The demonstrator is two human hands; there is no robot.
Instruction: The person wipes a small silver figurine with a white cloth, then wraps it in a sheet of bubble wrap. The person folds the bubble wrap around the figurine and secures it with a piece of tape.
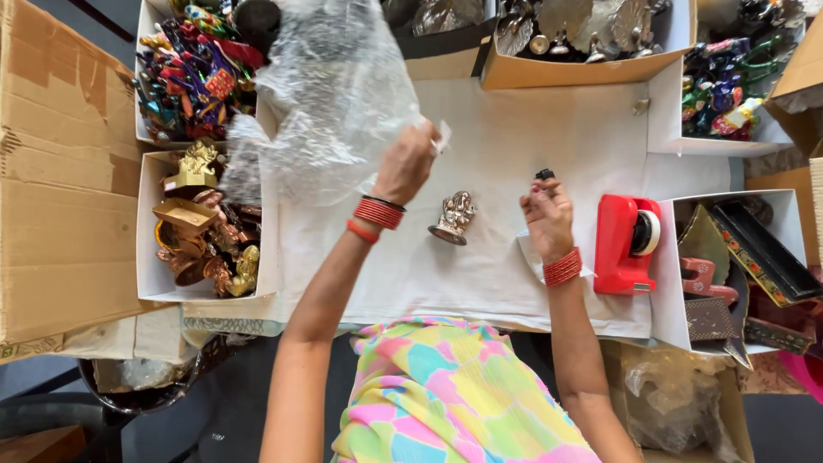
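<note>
- White cloth covers my counter (514,283), ringed by open boxes: bronze and gold figurines in a white box (150,274) to my left, bright painted ornaments in another box (141,86) above it, silver pieces in a cardboard box (583,73) at the far edge.
- From the head view, my left hand (405,163) is raised over the cloth, its grip pinched on the corner of a sheet of bubble wrap (330,94) that hangs up and away to the left.
- That wrap should handle light, soft and floppy, a bit slick; I judge an edge or corner the best place to hold it, since it will sag and billow anywhere else.
- It looks clear and crinkled, catching the light in patches.
- My right hand (547,219) is closed around a small dark object (545,174) whose tip pokes out at the top; what it is I cannot tell.
- Between my hands a small silver idol (453,217) sits upright on the cloth, touched by neither. It looks like metal, so likely hard and dense for its size, with fine relief that could scratch; I would lift it by the base.
- Just beside my right hand stands a red tape dispenser (626,244).
</note>
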